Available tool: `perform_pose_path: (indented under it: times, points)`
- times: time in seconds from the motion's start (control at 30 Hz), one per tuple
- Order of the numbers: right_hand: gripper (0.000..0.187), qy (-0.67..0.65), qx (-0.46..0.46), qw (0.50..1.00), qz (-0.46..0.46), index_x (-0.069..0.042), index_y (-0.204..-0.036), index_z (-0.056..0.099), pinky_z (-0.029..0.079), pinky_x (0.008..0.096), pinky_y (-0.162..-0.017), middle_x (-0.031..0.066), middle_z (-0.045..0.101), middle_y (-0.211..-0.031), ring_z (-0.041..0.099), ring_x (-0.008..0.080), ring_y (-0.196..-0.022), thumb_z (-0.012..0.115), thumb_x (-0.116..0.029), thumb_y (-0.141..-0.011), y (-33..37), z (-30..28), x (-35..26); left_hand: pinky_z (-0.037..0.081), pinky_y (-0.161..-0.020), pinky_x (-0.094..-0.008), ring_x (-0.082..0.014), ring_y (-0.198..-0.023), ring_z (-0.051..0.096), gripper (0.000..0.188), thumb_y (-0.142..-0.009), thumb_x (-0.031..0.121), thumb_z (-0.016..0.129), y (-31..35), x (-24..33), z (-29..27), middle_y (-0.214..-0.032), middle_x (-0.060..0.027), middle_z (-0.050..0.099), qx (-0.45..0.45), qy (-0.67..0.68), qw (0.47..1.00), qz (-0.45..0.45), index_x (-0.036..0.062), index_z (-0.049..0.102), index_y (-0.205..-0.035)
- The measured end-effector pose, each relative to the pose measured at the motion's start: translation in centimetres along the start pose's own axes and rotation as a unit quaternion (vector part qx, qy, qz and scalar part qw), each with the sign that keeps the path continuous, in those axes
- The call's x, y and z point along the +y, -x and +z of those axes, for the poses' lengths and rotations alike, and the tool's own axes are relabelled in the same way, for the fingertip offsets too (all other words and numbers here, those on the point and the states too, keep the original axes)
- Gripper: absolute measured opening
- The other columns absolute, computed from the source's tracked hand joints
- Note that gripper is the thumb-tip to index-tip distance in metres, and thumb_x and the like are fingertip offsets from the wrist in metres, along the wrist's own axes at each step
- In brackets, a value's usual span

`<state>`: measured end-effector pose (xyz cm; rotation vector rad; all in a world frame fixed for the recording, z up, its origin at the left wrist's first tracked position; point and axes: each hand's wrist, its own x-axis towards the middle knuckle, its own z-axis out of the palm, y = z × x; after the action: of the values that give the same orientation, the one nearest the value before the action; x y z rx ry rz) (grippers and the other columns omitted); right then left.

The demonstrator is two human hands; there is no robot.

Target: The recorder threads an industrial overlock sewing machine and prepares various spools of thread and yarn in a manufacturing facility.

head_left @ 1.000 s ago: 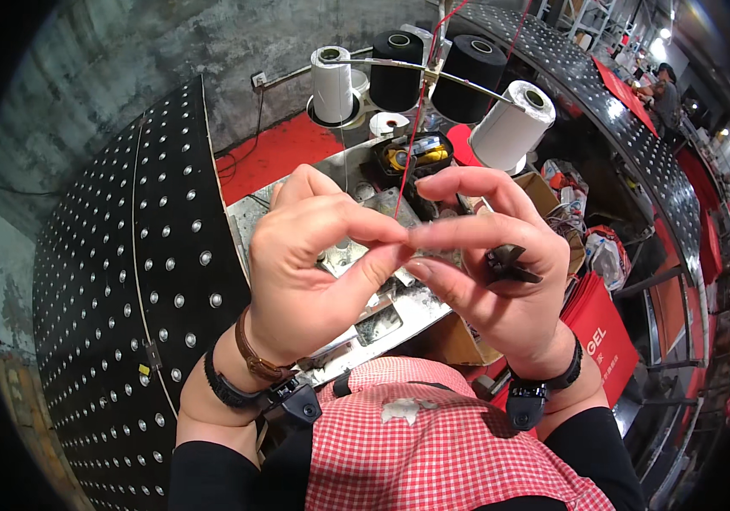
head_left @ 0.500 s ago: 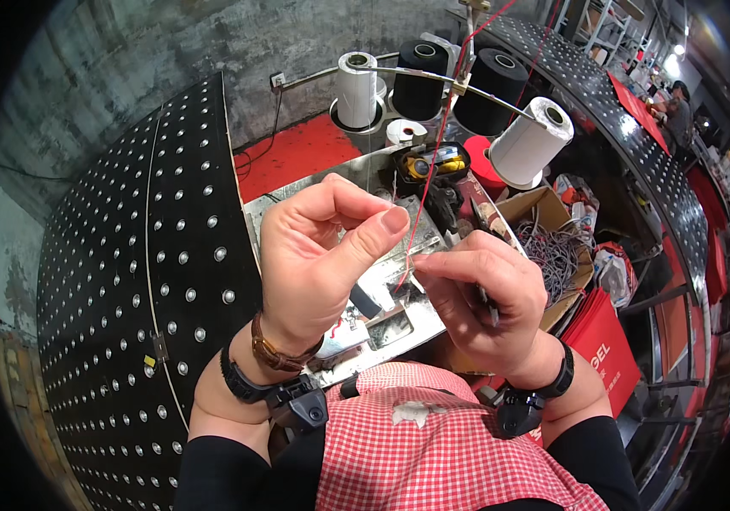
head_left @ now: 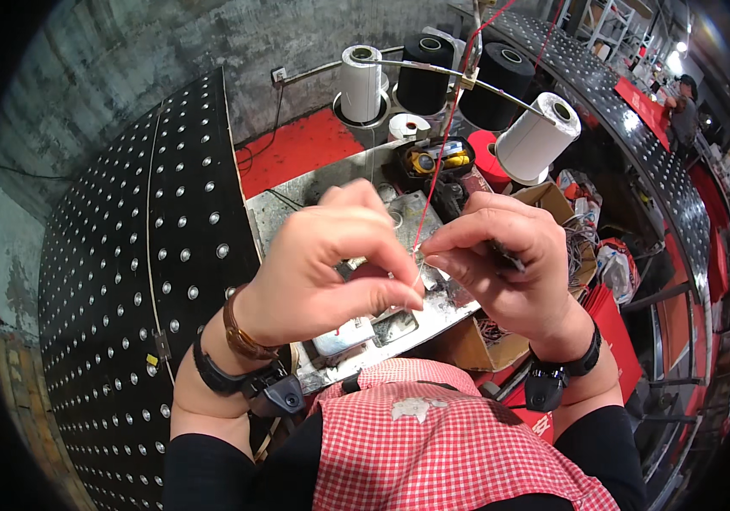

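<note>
A red thread (head_left: pixel 438 164) runs down from the overhead stand to the fingertips of my right hand (head_left: pixel 518 260). There its end meets a thin white thread (head_left: pixel 420 274), and thumb and forefinger are pinched on the two. A dark metal tool (head_left: pixel 508 255), mostly hidden, is tucked in the same hand's curled fingers. My left hand (head_left: pixel 331 264), slightly blurred, has thumb and forefinger closed on the white thread, just below and left of the right fingertips. Both hands are raised above the metal sewing machine bed (head_left: pixel 399 328), which they partly hide.
White (head_left: pixel 361 89) and black (head_left: pixel 423 78) thread cones stand behind the table, with another white cone (head_left: pixel 539 140) tilted at right. A black tray (head_left: pixel 433 162) holds small tools. Cardboard boxes (head_left: pixel 501 347) and red sheets (head_left: pixel 616 328) lie right. A studded black panel (head_left: pixel 118 272) rises left.
My left hand has moved down and right, its fingertips now close to the right ones. The right hand has shifted slightly up and right. The view has tilted a little.
</note>
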<state>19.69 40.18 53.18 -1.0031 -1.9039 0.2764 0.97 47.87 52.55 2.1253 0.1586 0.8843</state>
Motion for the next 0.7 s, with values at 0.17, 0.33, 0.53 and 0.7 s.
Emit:
perform_pose_path:
  times: [0.17, 0.33, 0.53, 0.7]
  points:
    - [0.013, -0.005, 0.007, 1.0, 0.017, -0.004, -0.077, 0.062, 0.039, 0.0269, -0.046, 0.0051, 0.053, -0.061, 0.053, 0.0166, -0.053, 0.065, 0.004, -0.067, -0.5, 0.0, -0.1, 0.029, -0.059, -0.025, -0.0116, -0.06, 0.035, 0.014, -0.066, 0.014, 0.075, 0.6, -0.6, 0.4, -0.061, 0.0037, 0.057, 0.145, -0.107, 0.978, 0.101, 0.008, 0.063, -0.069]
    - [0.013, 0.013, 0.064, 0.997, 0.033, -0.002, -0.076, 0.064, 0.032, 0.024, -0.048, 0.0022, 0.05, -0.057, 0.046, 0.0111, -0.053, 0.069, 0.002, -0.065, -1.5, 0.7, -0.4, 0.029, -0.06, -0.0247, -0.0121, -0.058, 0.033, 0.01, -0.069, 0.008, 0.071, 0.8, -0.5, 0.8, -0.062, 0.0032, 0.054, 0.207, -0.163, 0.957, 0.12, 0.0061, 0.062, -0.073]
    - [0.016, 0.051, 0.07, 0.995, -0.048, -0.003, -0.077, 0.063, 0.034, 0.0252, -0.043, 0.0026, 0.048, -0.056, 0.047, 0.0133, -0.049, 0.068, 0.001, -0.063, -1.9, 0.9, -1.2, 0.029, -0.056, -0.0215, -0.008, -0.058, 0.036, 0.006, -0.071, 0.001, 0.068, 1.7, -1.8, 1.1, -0.061, 0.0016, 0.049, 0.282, -0.021, 0.959, -0.017, 0.0019, 0.061, -0.072]
    - [0.024, 0.081, -0.04, 0.978, -0.189, -0.003, -0.077, 0.062, 0.034, 0.0255, -0.035, 0.0018, 0.046, -0.059, 0.047, 0.0118, -0.041, 0.059, -0.015, -0.056, -1.2, 1.5, -1.3, 0.027, -0.052, -0.0185, -0.0029, -0.057, 0.036, 0.006, -0.072, 0.002, 0.069, 1.3, -2.5, 0.8, -0.06, 0.0032, 0.049, 0.304, 0.068, 0.946, -0.092, 0.0007, 0.063, -0.07]
